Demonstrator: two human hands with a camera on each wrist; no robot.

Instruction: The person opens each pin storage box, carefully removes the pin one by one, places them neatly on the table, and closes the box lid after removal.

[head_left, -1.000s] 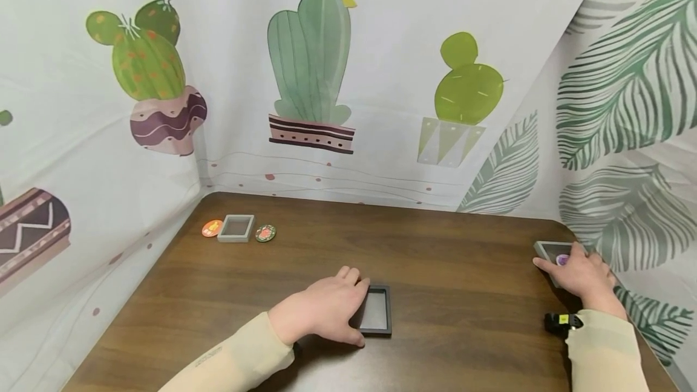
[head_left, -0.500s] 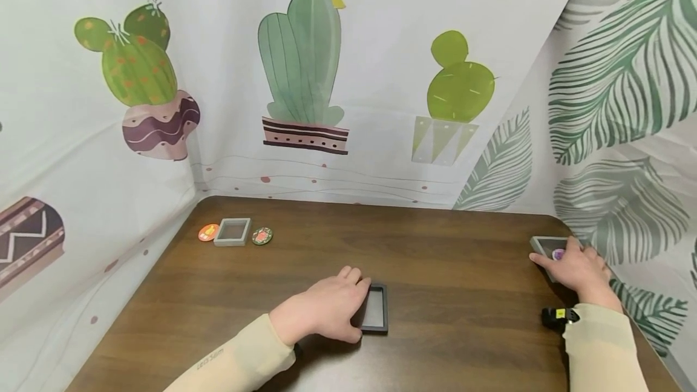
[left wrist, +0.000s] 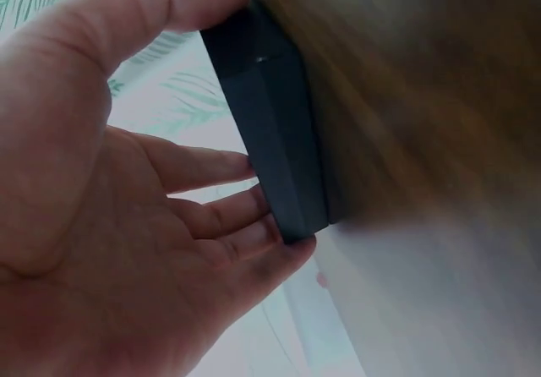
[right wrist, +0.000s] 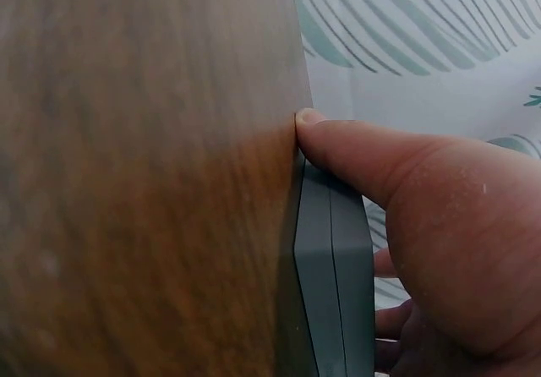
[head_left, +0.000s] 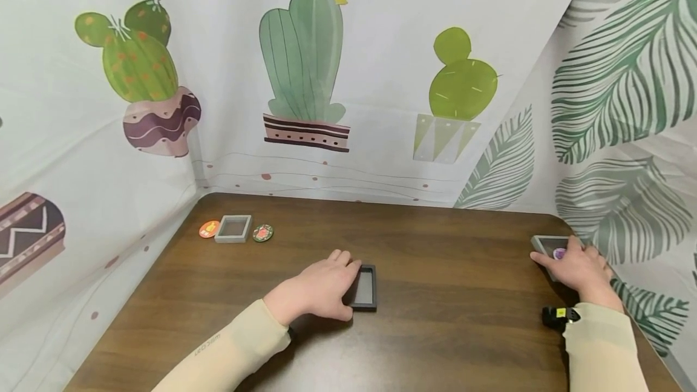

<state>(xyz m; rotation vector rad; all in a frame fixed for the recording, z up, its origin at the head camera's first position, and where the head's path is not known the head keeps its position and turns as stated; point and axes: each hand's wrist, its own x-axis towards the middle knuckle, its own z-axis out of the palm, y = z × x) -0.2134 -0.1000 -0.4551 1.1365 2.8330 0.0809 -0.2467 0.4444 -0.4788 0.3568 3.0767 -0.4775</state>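
My left hand [head_left: 325, 284] grips a shallow black square display frame [head_left: 368, 288] on the brown table, thumb at its near edge and fingers at the far one. In the left wrist view the black frame's side [left wrist: 275, 144] spans from thumb to fingers. At the table's right edge, my right hand [head_left: 579, 268] holds a grey square frame [head_left: 538, 243], partly hidden under it, with a purple round chip [head_left: 559, 253] showing inside. The right wrist view has the thumb against a corner of the grey frame's side [right wrist: 334, 259].
At the back left of the table [head_left: 435, 259] lies another grey frame [head_left: 233, 230], between an orange round chip [head_left: 209, 228] and a dark green-rimmed one [head_left: 263, 233]. A cactus-print cloth [head_left: 381, 65] hangs behind the table. A black device [head_left: 556, 316] sits at the right wrist.
My left hand has slid the black frame away from me and slightly left across the table. The right hand and its grey frame stay in place.
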